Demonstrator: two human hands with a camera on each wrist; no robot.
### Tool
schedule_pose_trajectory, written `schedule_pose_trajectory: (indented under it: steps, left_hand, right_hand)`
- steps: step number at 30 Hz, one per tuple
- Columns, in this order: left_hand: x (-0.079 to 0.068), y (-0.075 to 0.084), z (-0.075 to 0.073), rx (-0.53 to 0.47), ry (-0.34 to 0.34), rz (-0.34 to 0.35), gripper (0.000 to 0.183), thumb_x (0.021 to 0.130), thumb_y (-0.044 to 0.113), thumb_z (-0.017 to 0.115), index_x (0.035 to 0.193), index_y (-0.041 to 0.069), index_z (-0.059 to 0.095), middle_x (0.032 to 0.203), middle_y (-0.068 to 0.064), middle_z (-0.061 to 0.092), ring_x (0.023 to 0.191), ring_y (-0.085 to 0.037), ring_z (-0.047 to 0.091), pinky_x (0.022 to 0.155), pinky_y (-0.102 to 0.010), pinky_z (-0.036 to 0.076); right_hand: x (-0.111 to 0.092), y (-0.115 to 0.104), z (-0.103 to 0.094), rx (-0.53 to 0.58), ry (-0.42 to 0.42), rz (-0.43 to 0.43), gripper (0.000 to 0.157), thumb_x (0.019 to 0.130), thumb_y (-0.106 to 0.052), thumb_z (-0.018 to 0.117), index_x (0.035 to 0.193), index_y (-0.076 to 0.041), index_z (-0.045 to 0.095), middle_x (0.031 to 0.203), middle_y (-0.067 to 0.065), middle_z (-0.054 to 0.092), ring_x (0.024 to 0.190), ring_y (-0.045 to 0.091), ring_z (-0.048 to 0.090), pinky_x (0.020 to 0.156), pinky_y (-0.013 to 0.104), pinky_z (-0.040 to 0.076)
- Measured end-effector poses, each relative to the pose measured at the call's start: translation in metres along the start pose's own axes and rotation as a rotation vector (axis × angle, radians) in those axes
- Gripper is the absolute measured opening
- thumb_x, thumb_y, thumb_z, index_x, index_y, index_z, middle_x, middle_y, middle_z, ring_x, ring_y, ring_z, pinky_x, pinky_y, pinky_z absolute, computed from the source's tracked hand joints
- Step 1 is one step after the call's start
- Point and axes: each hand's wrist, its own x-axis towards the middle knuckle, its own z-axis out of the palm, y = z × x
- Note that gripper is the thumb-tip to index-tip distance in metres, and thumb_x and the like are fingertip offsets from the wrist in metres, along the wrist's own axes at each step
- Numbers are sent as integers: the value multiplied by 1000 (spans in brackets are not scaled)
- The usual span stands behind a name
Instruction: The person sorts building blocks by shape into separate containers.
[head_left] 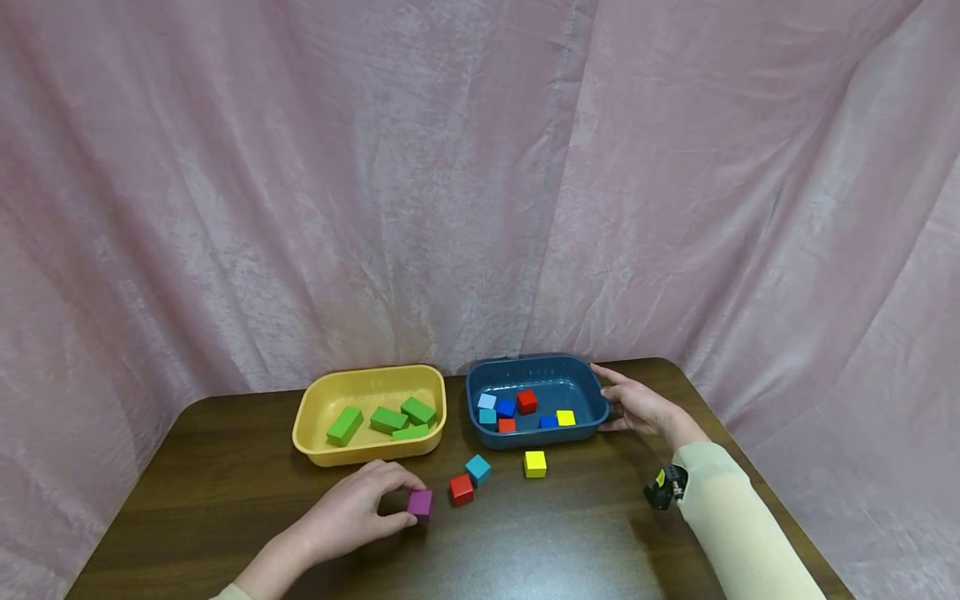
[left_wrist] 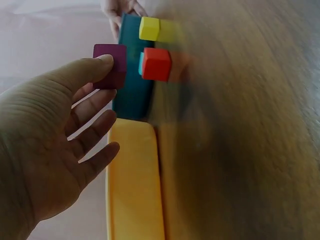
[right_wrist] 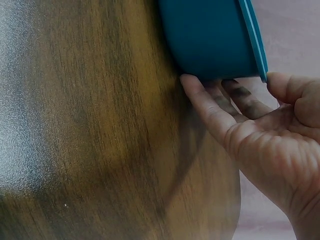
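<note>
My left hand (head_left: 358, 505) pinches a purple cube (head_left: 422, 505) between thumb and fingertips, left of a red cube (head_left: 461, 490) and a teal cube (head_left: 478, 469). In the left wrist view the purple cube (left_wrist: 118, 75) sits between the thumb and index finger while the other fingers spread loosely. At the right end of the blue bin (head_left: 536, 433), my right hand (head_left: 637, 405) rests its spread fingers against the wall. The right wrist view shows the thumb at the bin's rim (right_wrist: 256, 42) and the fingertips low on its side.
A yellow bin (head_left: 367, 457) with several green blocks (head_left: 345, 426) stands left of the blue bin, which holds several red, blue, light blue and yellow cubes. One yellow cube (head_left: 535, 464) lies in front of it on the wooden table (head_left: 570, 533). A pink curtain (head_left: 480, 183) hangs behind.
</note>
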Motion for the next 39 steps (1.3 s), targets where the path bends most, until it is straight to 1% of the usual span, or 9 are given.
schedule_pose_trajectory:
  steps: [6,12,15,19,22,25,32,36,39]
  left_hand:
    - [8,13,-6,47,54,16,31,79,46,70,107,37,59,100,24,54,99,-5,52,86,-32,44]
    - [20,26,-13,44,91,45,32,78,45,70,107,38,58,103,24,53,102,1,48,89,-31,43]
    - [26,30,-16,39,110,56,31,78,44,70,106,38,58,104,25,53,102,2,48,89,-30,43]
    - [33,35,-20,34,130,61,29,78,44,71,105,38,59,102,25,52,99,2,48,87,-30,43]
    - [38,38,-23,35,151,66,29,78,44,71,104,38,59,100,25,52,97,0,49,85,-28,44]
    - [44,40,-24,36,170,63,31,77,45,71,105,37,60,100,25,52,95,-2,50,83,-27,45]
    - [58,48,-29,36,204,50,31,78,46,70,106,37,59,99,22,55,94,-5,50,80,-30,44]
    - [67,52,-31,14,208,10,30,78,47,70,104,37,60,95,21,55,91,-2,47,77,-29,44]
    - [76,55,-32,17,209,-7,31,78,48,70,104,36,61,94,21,54,90,-4,47,76,-28,44]
  right_hand:
    - [0,0,0,6,-7,-8,56,100,-10,31,149,-31,14,137,26,33,117,42,45,88,62,38]
    - [0,0,1,6,-3,-10,56,100,-10,31,149,-31,14,138,27,32,117,42,45,88,62,38]
    - [1,1,2,7,5,-8,56,100,-10,31,149,-31,15,139,26,33,116,42,46,88,62,38]
    - [3,2,3,1,8,-10,56,100,-10,31,149,-31,15,142,24,30,116,41,47,87,62,39]
    - [3,2,3,-2,8,-10,56,100,-9,31,149,-30,15,142,23,29,117,41,46,87,62,39]
    - [4,1,3,3,14,-4,56,100,-9,31,149,-31,16,142,23,30,117,40,46,87,62,39]
    - [3,0,1,9,-3,-2,56,100,-10,30,149,-30,14,140,26,31,119,41,44,88,63,37]
    - [2,-1,1,8,-20,-7,56,100,-9,28,150,-28,11,141,27,29,118,42,44,89,63,36]
    - [2,-2,1,1,-28,-9,57,100,-8,28,150,-27,9,142,27,26,119,43,43,89,63,37]
